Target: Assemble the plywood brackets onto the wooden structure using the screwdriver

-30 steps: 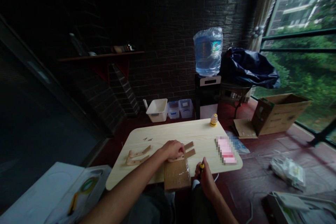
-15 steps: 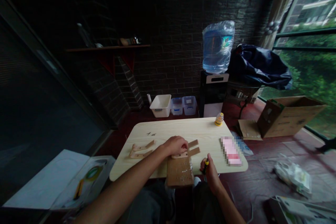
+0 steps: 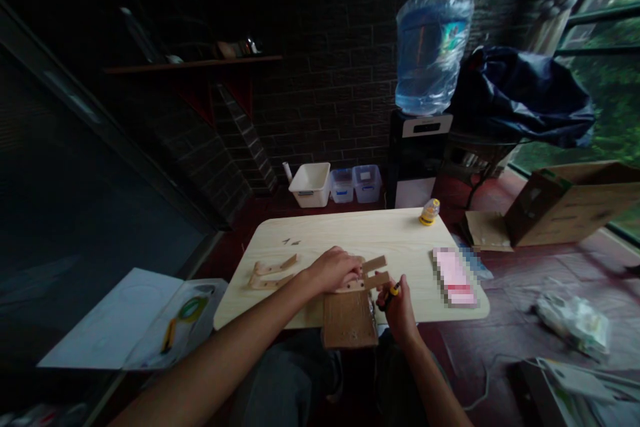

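The left hand (image 3: pixel 337 269) gripped a wooden frame (image 3: pixel 377 281) at the twelve-o'clock end of a box (image 3: pixel 350 320); the right hand (image 3: pixel 399 310), at four o'clock, clasped a screwdriver (image 3: pixel 395 291). Light, stiff, the frame seemed best held by its crosspiece (image 3: pixel 356 285).

High on a dark brick wall (image 3: pixel 340 87), a narrow shelf (image 3: pixel 195 65) with small objects too dim to name. Along the foot of the wall, a cream tub (image 3: pixel 311 188) beside two clear plastic bins (image 3: pixel 367 185). Just right of these, a black water dispenser (image 3: pixel 419 155) with a plastic-wrapped blue water jug (image 3: pixel 430 57) upright on top. Next to it, a crumpled dark-blue cover (image 3: pixel 535 97) over a dark stand (image 3: pixel 485 141). Farther right, near green foliage (image 3: pixel 613 100) beyond the window, an open cardboard carton (image 3: pixel 565 210) on the reddish floor (image 3: pixel 520 280), with flat cardboard (image 3: pixel 487 230) alongside. Nearer, a whitish plastic bag (image 3: pixel 573 323).
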`<state>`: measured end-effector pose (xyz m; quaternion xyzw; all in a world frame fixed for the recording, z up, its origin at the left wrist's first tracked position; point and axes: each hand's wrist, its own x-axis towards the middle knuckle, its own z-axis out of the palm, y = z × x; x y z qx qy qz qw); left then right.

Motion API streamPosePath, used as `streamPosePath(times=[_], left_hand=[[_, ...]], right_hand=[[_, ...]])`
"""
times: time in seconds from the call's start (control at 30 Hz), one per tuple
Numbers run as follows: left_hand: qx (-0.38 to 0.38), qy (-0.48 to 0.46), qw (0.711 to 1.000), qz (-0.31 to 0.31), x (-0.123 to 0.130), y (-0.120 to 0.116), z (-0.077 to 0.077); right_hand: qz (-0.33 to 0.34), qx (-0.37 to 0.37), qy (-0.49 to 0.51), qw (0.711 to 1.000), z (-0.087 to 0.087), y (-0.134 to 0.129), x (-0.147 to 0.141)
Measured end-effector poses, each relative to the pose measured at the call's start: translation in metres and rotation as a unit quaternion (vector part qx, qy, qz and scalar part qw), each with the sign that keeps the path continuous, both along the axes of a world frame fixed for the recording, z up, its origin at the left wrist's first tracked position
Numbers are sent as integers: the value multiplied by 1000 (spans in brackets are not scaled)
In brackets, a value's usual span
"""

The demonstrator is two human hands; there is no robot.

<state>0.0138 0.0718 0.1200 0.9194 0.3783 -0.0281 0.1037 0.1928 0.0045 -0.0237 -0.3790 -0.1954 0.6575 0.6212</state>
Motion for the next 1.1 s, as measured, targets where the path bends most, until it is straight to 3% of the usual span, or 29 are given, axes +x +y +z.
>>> streamPosePath(times=[0.17, 0.37, 0.67, 0.9, 1.1], left_hand=[[-7, -14, 1000, -13, -9, 11, -15], [41, -21, 999, -10, -20, 15, -35], [51, -57, 994, 76, -8, 4, -60], [84, -57, 992, 79, -3, -3, -66], [67, -55, 992, 93, -1, -4, -63]], right_hand=[[9, -19, -32, 999, -9, 4, -5], [0, -24, -26, 999, -21, 13, -6], [2, -21, -15, 1000, -21, 15, -8], [25, -14, -28, 999, -25, 12, -11], [28, -14, -34, 999, -16, 9, -11]])
